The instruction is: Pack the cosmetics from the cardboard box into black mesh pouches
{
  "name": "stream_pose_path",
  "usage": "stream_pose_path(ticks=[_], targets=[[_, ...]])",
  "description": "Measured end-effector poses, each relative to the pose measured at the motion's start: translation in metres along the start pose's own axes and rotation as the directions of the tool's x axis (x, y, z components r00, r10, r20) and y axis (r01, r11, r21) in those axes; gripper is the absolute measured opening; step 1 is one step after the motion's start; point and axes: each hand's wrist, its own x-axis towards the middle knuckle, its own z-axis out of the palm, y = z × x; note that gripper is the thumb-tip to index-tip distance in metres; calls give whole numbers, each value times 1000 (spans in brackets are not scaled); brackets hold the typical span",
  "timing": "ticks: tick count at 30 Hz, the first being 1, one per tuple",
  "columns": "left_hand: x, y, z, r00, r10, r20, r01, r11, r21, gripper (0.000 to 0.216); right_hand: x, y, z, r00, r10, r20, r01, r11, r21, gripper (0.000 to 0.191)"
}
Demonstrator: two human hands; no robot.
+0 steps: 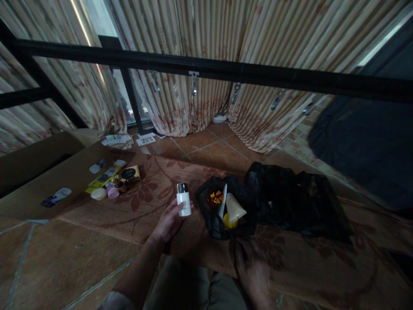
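My left hand [171, 218] is closed around a small white bottle [183, 204] with a dark shiny cap, held upright above the patterned rug. Just right of it, an open black plastic bag [209, 221] holds a cream-coloured squeeze tube [234, 208], a slim white tube [223, 201], a round yellow item [230, 221] and a shiny orange and red item [215, 198]. My right hand [253, 267] is low at the bag's near edge. Its fingers are dark and blurred, so their grip, and whether they touch the bag, cannot be made out.
An open cardboard box [77, 178] stands at the left. Beside it lie a cream round jar [98, 194], a pink-lidded jar [112, 192], a gold box [133, 172] and a yellow packet [102, 180]. More black plastic [290, 200] spreads right. A dark metal bar [219, 69] crosses before curtains.
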Motion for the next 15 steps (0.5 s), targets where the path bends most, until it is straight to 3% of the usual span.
stream_pose_path(ticks=[15], targets=[[2, -3, -4, 1000, 7, 11, -7, 1000, 16, 35, 1, -1, -1, 1000, 2, -24, -2, 1000, -19, 28]])
